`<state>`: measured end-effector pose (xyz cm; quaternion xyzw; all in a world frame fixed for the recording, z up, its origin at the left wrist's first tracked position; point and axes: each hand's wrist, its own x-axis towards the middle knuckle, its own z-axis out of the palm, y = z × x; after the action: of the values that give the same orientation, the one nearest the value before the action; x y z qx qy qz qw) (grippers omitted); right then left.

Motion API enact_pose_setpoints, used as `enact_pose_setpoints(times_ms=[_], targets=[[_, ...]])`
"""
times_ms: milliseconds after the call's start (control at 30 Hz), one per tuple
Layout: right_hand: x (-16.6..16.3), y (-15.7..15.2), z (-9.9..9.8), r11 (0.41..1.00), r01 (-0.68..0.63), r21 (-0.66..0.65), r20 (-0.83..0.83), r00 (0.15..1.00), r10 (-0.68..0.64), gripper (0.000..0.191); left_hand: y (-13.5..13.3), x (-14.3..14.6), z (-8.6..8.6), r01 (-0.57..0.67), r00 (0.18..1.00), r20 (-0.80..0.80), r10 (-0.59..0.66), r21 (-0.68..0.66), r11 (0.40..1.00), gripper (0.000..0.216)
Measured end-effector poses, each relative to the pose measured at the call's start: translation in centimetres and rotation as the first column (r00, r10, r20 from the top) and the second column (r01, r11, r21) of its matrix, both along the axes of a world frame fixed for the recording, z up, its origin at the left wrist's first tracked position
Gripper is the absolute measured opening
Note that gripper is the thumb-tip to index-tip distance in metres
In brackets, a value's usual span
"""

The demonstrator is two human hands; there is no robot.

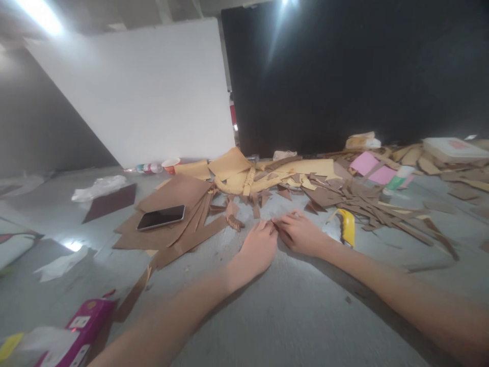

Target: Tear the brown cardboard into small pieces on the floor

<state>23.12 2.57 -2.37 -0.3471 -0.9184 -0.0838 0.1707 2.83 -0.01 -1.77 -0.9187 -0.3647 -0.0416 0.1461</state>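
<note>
Your left hand (257, 245): curled, fingertips on brown strip (278, 228); grip unclear.
Your right hand (302, 233): pinching that strip.
Beside it: yellow cutter (348, 226).

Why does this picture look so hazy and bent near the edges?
In the head view, the ceiling light flares into haze; a glare spot shines on the grey surface; the wide lens stretches the edges; the left hand and right hand look slightly soft.

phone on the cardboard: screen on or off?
Off: the phone lies face up on the brown cardboard sheets, its screen uniformly dark and only reflecting light.
</note>
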Motion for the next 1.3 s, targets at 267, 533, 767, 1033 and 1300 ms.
enact_pose_setpoints(times_ms=[267, 533, 767, 1033, 1300], targets=[[0.0, 0.3, -0.2, 1.000, -0.011, -0.017, 0.000, 1.000, 0.011, 0.029, -0.8, 0.4, -0.2, 0.003, 1.000, -0.032, 0.001, 0.122, 0.992, 0.039], [0.5, 0.9, -0.2, 0.995, -0.034, -0.099, -0.081, 0.996, 0.027, 0.030, 0.3, -0.4, -0.3, 0.038, 0.965, 0.264, -0.004, -0.122, 0.992, 0.029], [0.8, 1.1, -0.1, 0.992, -0.020, -0.122, -0.055, 0.998, 0.013, 0.030, 0.9, -1.2, -1.0, -0.077, 0.901, 0.407, 0.150, -0.190, 0.979, 0.047], [1.0, 1.3, -0.9, 0.999, -0.035, -0.001, -0.128, 0.991, 0.035, 0.030, 2.0, -1.3, -2.0, 0.018, 0.846, 0.521, 0.115, -0.244, 0.970, 0.047], [0.8, 1.2, -1.0, 0.979, -0.108, 0.172, -0.095, 0.988, 0.126, 0.033, 2.3, -1.5, -2.1, 0.053, 0.778, 0.615, 0.129, -0.268, 0.962, 0.049]])
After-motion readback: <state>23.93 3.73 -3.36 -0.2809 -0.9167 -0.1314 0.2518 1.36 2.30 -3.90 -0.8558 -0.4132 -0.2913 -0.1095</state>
